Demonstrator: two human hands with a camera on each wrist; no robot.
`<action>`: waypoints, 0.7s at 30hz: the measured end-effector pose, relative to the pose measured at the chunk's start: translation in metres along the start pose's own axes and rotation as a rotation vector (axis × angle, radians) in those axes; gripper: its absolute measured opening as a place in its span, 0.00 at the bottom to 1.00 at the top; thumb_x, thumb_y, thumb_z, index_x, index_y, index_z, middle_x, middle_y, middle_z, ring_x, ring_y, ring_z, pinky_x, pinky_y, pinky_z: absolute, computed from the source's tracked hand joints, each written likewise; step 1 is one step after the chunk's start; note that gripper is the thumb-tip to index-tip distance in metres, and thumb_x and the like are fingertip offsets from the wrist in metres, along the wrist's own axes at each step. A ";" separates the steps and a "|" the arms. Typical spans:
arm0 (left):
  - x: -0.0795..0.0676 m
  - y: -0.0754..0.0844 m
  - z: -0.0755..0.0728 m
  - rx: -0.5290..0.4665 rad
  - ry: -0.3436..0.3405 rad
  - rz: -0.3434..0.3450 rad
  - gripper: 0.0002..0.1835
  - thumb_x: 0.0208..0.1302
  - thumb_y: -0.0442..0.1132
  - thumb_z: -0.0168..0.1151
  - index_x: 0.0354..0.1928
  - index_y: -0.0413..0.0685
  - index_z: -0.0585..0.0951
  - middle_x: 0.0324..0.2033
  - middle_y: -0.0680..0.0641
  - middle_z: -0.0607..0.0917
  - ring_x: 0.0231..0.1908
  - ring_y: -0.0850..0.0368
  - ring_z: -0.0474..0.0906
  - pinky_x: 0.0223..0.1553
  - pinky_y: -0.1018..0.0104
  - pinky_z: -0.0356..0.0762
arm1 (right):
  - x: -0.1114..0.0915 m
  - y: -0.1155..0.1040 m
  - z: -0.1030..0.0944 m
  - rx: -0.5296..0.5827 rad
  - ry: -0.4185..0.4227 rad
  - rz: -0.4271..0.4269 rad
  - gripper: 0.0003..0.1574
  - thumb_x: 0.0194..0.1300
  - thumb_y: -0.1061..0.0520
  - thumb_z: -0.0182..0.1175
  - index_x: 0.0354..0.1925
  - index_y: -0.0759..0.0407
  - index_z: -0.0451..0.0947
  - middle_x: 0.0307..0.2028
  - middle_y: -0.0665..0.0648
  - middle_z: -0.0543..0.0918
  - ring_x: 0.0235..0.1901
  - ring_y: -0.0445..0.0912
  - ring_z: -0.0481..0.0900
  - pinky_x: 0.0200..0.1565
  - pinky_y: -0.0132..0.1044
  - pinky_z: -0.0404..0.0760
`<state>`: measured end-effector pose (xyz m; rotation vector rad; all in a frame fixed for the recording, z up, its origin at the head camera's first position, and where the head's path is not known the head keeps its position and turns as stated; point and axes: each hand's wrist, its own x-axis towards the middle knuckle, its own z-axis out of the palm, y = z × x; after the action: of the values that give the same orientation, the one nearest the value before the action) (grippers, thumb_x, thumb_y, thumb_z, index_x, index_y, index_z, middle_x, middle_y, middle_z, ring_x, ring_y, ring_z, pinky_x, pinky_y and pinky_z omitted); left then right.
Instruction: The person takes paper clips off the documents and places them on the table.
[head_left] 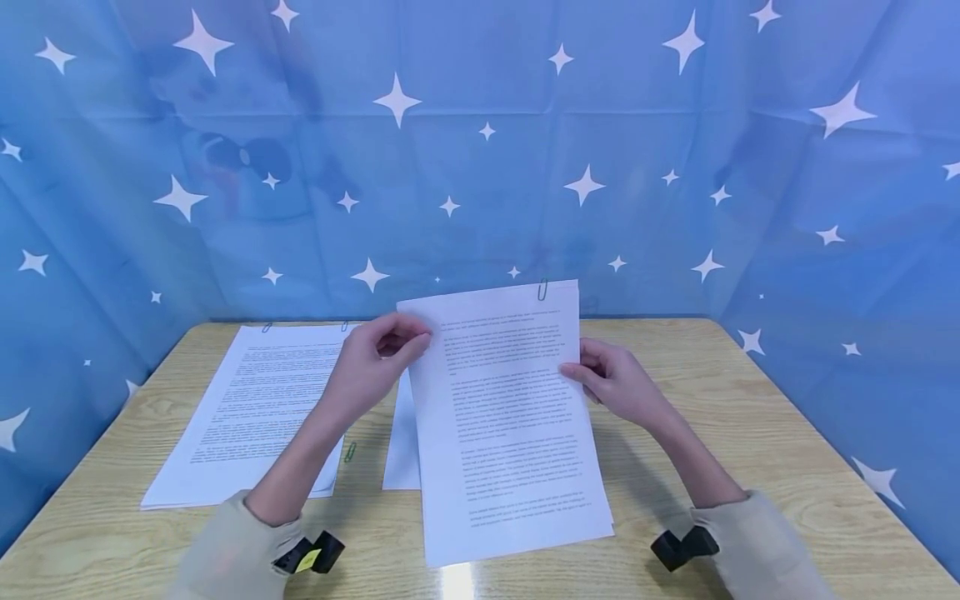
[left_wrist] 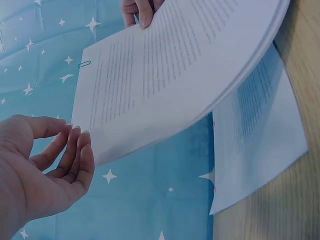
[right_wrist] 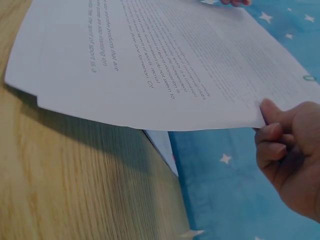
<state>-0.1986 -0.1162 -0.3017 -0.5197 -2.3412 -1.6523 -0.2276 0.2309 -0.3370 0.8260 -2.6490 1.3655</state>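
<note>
Upright in front of me is a stack of printed paper (head_left: 510,433), with a green paper clip (head_left: 542,289) on its top edge towards the right. My right hand (head_left: 611,379) grips the stack's right edge, thumb in front and fingers behind. At the upper left edge is my left hand (head_left: 386,346), its thumb and fingertips close together; in the left wrist view the fingers (left_wrist: 82,145) overlap the sheets. I cannot tell whether they pinch the paper or some small thing. Another stack (head_left: 255,400) lies to the left, with clips along its top edge.
A loose green paper clip (head_left: 350,452) lies on the wooden table (head_left: 360,550) right of the left stack. Behind the held sheets lies further paper (head_left: 402,442), mostly hidden; pinkish marks show on its edge in the left wrist view. A blue star-patterned curtain (head_left: 480,167) surrounds the table.
</note>
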 end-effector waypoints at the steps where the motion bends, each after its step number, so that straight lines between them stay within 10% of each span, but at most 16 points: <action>1: 0.001 0.000 0.002 -0.005 0.010 0.011 0.07 0.70 0.35 0.65 0.46 0.41 0.85 0.39 0.46 0.85 0.38 0.53 0.78 0.40 0.69 0.76 | 0.000 0.000 0.000 0.000 0.001 0.000 0.12 0.75 0.61 0.58 0.54 0.60 0.79 0.20 0.64 0.73 0.13 0.45 0.64 0.17 0.32 0.60; 21: 0.022 0.025 0.036 -0.080 0.114 0.242 0.06 0.67 0.31 0.65 0.44 0.36 0.85 0.36 0.46 0.86 0.35 0.55 0.80 0.41 0.68 0.78 | 0.000 -0.004 0.011 -0.034 0.031 -0.043 0.11 0.74 0.60 0.60 0.52 0.61 0.79 0.20 0.61 0.72 0.14 0.44 0.65 0.18 0.32 0.62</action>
<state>-0.2081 -0.0716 -0.2837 -0.6761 -2.0491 -1.6215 -0.2241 0.2206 -0.3410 0.8455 -2.6085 1.3084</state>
